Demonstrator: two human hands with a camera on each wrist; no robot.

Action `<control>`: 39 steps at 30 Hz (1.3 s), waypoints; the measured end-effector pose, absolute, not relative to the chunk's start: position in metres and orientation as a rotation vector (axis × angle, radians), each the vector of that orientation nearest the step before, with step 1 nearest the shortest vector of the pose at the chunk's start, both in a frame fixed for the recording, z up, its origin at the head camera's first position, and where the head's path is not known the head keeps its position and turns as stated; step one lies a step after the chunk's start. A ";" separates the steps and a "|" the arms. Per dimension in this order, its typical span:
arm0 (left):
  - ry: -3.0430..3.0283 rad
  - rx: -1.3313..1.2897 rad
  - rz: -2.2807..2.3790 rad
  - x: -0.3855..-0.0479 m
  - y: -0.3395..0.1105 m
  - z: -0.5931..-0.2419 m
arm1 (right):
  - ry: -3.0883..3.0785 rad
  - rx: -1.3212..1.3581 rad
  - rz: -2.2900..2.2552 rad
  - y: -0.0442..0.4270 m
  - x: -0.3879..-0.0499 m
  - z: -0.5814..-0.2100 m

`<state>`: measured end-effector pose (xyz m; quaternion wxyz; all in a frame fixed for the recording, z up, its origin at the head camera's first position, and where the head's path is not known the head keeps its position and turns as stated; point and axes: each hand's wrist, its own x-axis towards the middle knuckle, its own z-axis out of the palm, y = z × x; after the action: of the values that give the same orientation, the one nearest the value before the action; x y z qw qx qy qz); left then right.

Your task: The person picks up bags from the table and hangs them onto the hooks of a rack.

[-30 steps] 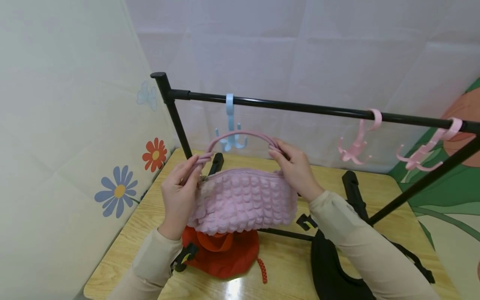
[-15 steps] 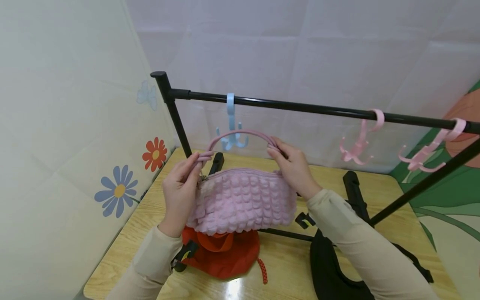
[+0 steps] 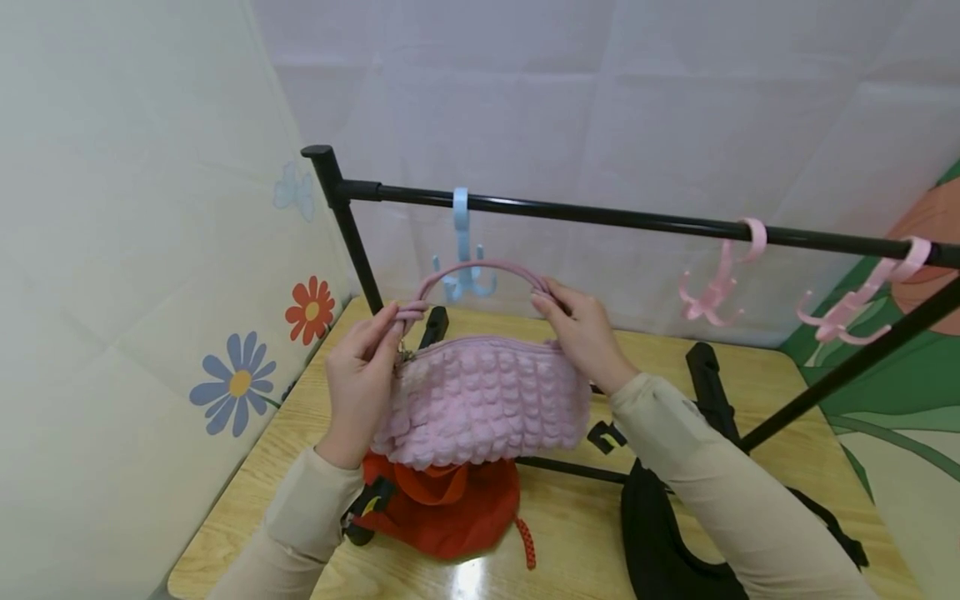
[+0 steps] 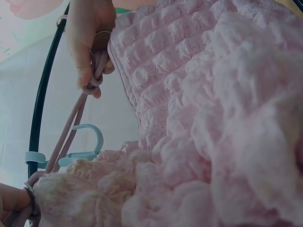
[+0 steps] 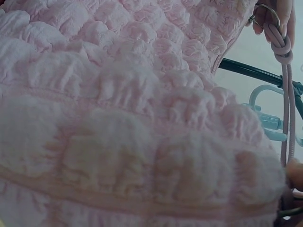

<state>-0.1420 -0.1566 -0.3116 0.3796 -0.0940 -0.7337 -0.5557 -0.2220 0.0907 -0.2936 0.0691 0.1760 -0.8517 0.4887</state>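
A pink quilted handbag [image 3: 487, 400] hangs in the air between both hands, its thin strap [image 3: 480, 265] arched above it. My left hand [image 3: 362, 379] pinches the knotted left end of the strap. At the strap's right end, my right hand [image 3: 588, 333] grips it between thumb and fingers. Behind the strap, a blue multi-prong hook [image 3: 462, 250] hangs from the black rail [image 3: 592, 214]; in the head view the arch crosses in front of its prongs. Both wrist views are mostly filled by the puffy fabric, with a metal ring [image 5: 266, 15] near the strap's knot.
Two pink hooks [image 3: 712, 292] hang farther right on the rail. Below the handbag, a red bag [image 3: 457, 525] lies on the wooden table [image 3: 285, 450]. A black bag [image 3: 660, 542] lies at the right, beside the rack's black foot [image 3: 708, 383].
Almost nothing differs. The right hand and the handbag's right end have shifted very slightly left; both hands keep the same hold on the strap.
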 end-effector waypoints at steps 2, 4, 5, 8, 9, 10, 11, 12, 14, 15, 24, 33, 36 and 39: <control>-1.882 -0.236 -1.422 -0.142 -0.157 -0.312 | -2.569 0.527 1.467 0.090 -0.223 -0.294; -1.887 -0.233 -1.441 -0.142 -0.158 -0.311 | -2.575 0.520 1.472 0.090 -0.224 -0.295; -1.887 -0.232 -1.452 -0.142 -0.158 -0.311 | -2.578 0.520 1.473 0.090 -0.224 -0.295; -1.892 -0.229 -1.465 -0.142 -0.158 -0.311 | -2.588 0.522 1.482 0.089 -0.225 -0.295; -1.894 -0.228 -1.464 -0.142 -0.158 -0.311 | -2.593 0.519 1.487 0.089 -0.224 -0.294; -1.897 -0.225 -1.464 -0.143 -0.159 -0.311 | -2.598 0.518 1.488 0.089 -0.225 -0.294; -1.901 -0.221 -1.462 -0.143 -0.159 -0.311 | -2.601 0.516 1.492 0.089 -0.225 -0.294; -1.905 -0.217 -1.459 -0.143 -0.159 -0.311 | -2.605 0.515 1.493 0.089 -0.225 -0.294; -1.913 -0.206 -1.464 -0.144 -0.159 -0.311 | -2.611 0.512 1.499 0.089 -0.226 -0.294; -1.918 -0.200 -1.468 -0.144 -0.159 -0.311 | -2.615 0.511 1.498 0.089 -0.226 -0.294; -1.953 -0.144 -1.548 -0.143 -0.159 -0.312 | -2.644 0.514 1.490 0.090 -0.227 -0.297; -1.968 -0.083 -1.665 -0.146 -0.159 -0.317 | -2.653 0.527 1.504 0.091 -0.227 -0.302; -1.991 -0.061 -1.673 -0.147 -0.159 -0.318 | -2.654 0.530 1.533 0.091 -0.226 -0.304; -2.003 -0.044 -1.693 -0.148 -0.160 -0.318 | -2.659 0.537 1.533 0.091 -0.226 -0.305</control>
<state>-0.1476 -0.1597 -0.3184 0.2562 -0.0161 -0.7381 -0.6240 -0.2263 0.0908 -0.3055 0.0129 0.1724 -0.8533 0.4919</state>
